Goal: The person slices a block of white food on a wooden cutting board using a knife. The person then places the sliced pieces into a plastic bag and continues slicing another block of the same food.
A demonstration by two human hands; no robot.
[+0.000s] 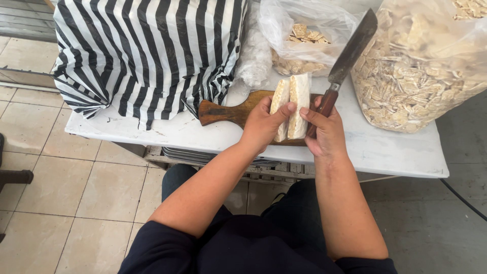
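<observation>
Two pale slabs of a white block (pixel 293 104) stand side by side on a brown wooden cutting board (pixel 228 109), with a thin gap between them. The left hand (pixel 264 123) presses against the left slab, its fingers curled around the side and the thumb on top near the gap. The right hand (pixel 324 133) holds a knife (pixel 347 58) by its reddish wooden handle; the fingers are closed on the handle, and the index finger reaches to the right slab. The dark blade points up and away, over the table.

The board lies on a white table (pixel 385 147). Behind the board, a clear plastic bag (pixel 304 35) holds pale cut pieces, and on the right stands a bigger clear bag (pixel 426 71) full of the same kind of pieces. On the left of the table sits a black-and-white striped bag (pixel 147 50). The floor under the table has beige tiles (pixel 56 187).
</observation>
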